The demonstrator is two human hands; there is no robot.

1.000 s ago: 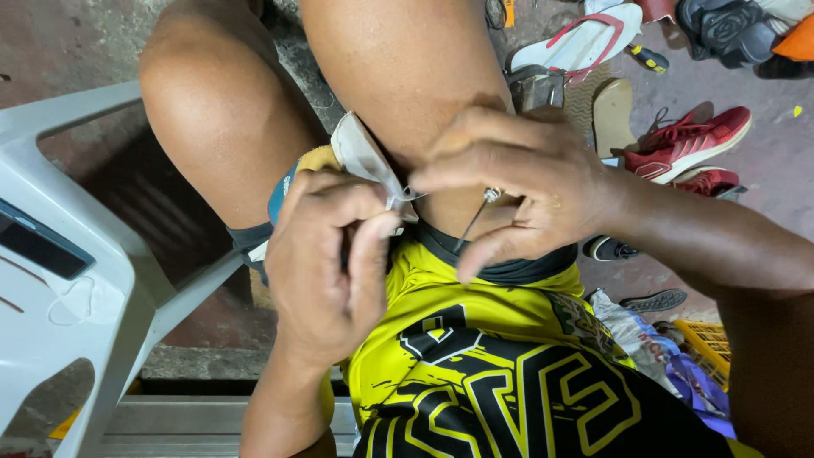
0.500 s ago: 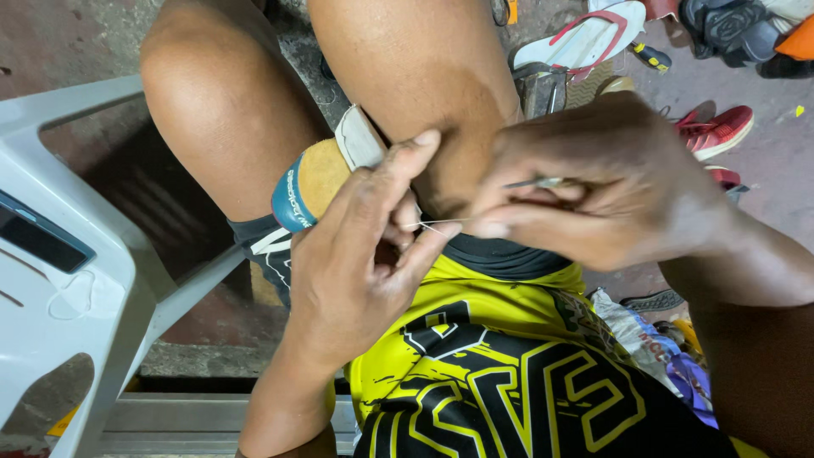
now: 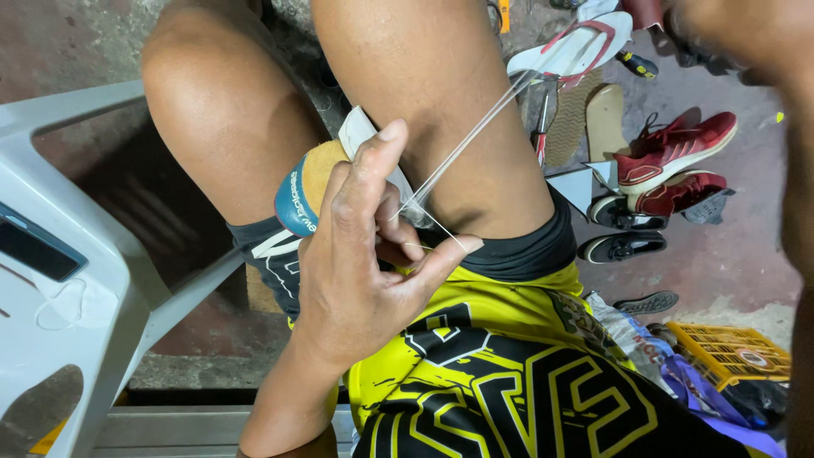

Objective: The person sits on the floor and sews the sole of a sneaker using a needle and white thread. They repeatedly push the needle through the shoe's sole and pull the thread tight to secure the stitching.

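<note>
My left hand (image 3: 356,271) gripping the blue-rimmed tan-soled shoe (image 3: 307,193) between my thighs, fingers closed on it, taut pale thread (image 3: 475,136) rising up-right, my right hand out of view.

Thread (image 3: 475,136) looks like slick, shiny nylon, the shoe (image 3: 318,191) has a matt tan insole and a glossy blue rim, and my shorts (image 3: 500,339) are smooth synthetic cloth.

The shoe (image 3: 315,188) sits between the person's knees, the left hand (image 3: 360,263) just before it, a plastic chair (image 3: 59,280) to the left, and a crate (image 3: 729,352) and loose footwear (image 3: 670,153) to the right.
</note>
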